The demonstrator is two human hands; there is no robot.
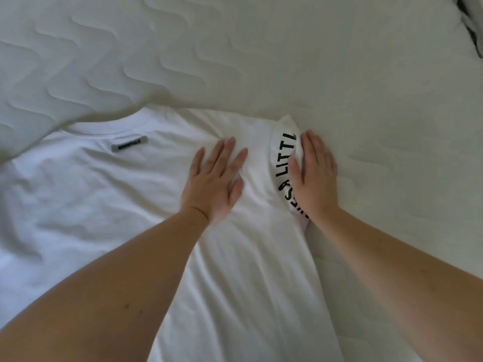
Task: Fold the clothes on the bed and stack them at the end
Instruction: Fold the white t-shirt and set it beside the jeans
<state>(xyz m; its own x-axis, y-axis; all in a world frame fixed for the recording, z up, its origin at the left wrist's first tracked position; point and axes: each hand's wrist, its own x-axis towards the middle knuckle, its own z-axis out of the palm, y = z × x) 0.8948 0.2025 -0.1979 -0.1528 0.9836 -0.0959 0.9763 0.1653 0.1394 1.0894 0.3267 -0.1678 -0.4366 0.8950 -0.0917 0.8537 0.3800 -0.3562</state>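
Note:
A white T-shirt lies flat on the bed, back side up, with its collar toward the far side and a small grey label below the neckline. Its right edge is turned over, showing a strip of black printed letters. My left hand presses flat on the shirt with fingers spread, just left of that strip. My right hand lies flat with straight fingers along the folded edge, partly on the lettered strip.
The white quilted mattress with a wavy stitch pattern stretches beyond and to the right of the shirt. A dark and white object shows at the top right corner.

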